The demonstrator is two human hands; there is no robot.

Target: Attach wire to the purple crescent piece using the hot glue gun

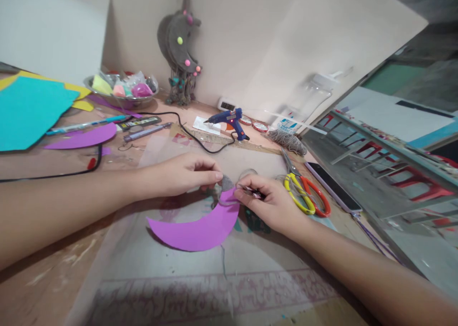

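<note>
A purple crescent point(200, 230), cut from a flat sheet, lies over a translucent plastic sheet point(143, 268) with its upper tip between my hands. Grey yarn point(227, 184) is wrapped round that tip, and a looser loop crosses the purple just below. My left hand point(189, 173) is closed, pinching the wrapped tip between thumb and fingers. At the crescent's right edge, my right hand point(268, 199) is closed on the grey yarn; something dark shows inside its fingers, too hidden to name. A thin strand of yarn also trails below the crescent.
Scissors point(307, 194) and a phone point(332, 185) lie at right, near a yarn bundle point(288, 142). Behind stands a blue glue gun point(229, 120) with its cord. A bowl point(121, 99), cyan sheet point(32, 111) and another purple piece point(86, 136) are left. A grey moon decoration point(175, 39) hangs behind.
</note>
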